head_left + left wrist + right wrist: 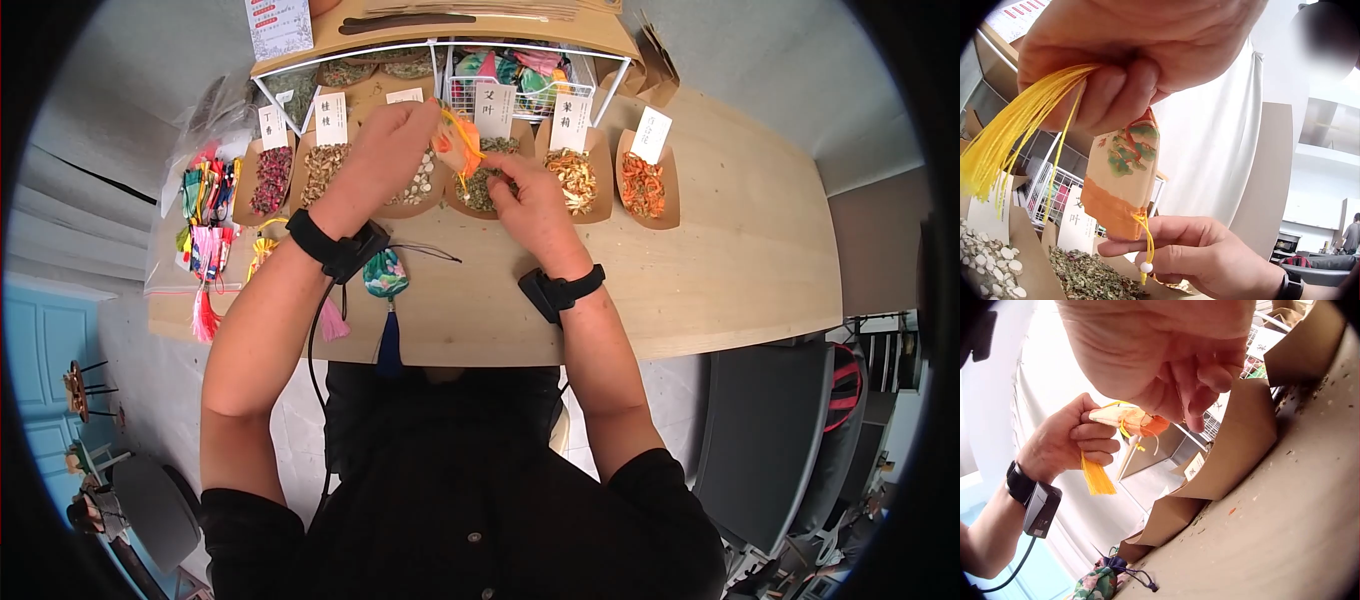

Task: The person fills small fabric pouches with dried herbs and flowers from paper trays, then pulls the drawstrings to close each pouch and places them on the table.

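My left hand [385, 150] grips a cream-and-orange drawstring sachet [1124, 153] by its tasselled end. A yellow tassel [1029, 128] spills out from between the curled fingers. The sachet hangs with its orange end downward, a yellow cord and white bead [1146, 267] dangling there. A painted pine tree shows on its side. Right at that lower end are the fingers of my right hand [535, 195], loosely bent in the right wrist view. Beneath both hands stands a paper tray of dried green leaves [1091, 275], with a tray of whitish slices [994, 265] beside it.
More labelled trays line the table: dark red buds [270, 180], brown pieces [323, 168], pale yellow flowers [572, 185], orange flowers [642, 188]. Behind them is a white wire rack [440, 70]. A green floral sachet [384, 274] lies near the front edge; colourful tasselled sachets [210, 245] lie left.
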The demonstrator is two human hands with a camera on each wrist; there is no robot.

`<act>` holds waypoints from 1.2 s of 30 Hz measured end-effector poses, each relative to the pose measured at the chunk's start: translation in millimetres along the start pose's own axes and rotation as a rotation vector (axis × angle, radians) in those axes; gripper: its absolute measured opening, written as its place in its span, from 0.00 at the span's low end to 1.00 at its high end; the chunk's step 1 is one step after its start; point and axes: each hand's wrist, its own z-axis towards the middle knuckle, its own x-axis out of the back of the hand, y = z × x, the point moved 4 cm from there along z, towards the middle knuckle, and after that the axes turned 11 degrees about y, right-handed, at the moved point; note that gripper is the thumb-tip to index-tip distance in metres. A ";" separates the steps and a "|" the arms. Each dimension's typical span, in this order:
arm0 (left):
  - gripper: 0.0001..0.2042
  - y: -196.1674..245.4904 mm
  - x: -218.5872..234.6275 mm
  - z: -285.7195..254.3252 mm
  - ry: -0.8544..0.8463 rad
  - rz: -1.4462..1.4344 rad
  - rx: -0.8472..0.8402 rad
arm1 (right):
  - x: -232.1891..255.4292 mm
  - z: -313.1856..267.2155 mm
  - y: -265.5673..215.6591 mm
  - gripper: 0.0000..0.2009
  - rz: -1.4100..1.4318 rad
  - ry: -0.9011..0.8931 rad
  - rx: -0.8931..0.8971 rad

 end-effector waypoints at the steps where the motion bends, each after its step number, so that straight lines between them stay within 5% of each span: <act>1: 0.26 -2.1 -1.4 1.0 -0.007 -0.015 0.004 | 0.0 -0.2 -0.6 0.12 -0.034 -0.025 0.003; 6: 0.21 2.8 -9.1 -1.1 -0.026 -0.030 0.019 | -2.6 -2.6 2.0 0.10 -0.171 -0.131 -0.013; 12: 0.21 0.7 -11.9 1.4 -0.035 -0.009 0.031 | 8.0 -0.3 9.0 0.09 -0.242 -0.039 -0.176; 24: 0.26 -17.2 -15.8 6.8 0.016 -0.002 -0.002 | 5.9 -0.7 9.0 0.12 -0.284 -0.077 -0.134; 27: 0.27 -15.4 -12.9 6.1 0.002 0.027 -0.008 | 9.1 -0.4 10.8 0.11 -0.170 0.026 -0.189; 30: 0.22 -7.3 -11.5 2.1 -0.008 0.025 0.029 | 5.8 -1.6 10.6 0.11 -0.001 -0.038 -0.199; 36: 0.22 -3.1 -9.8 0.0 -0.042 -0.014 0.026 | 1.0 -4.5 4.8 0.11 -0.127 -0.160 -0.216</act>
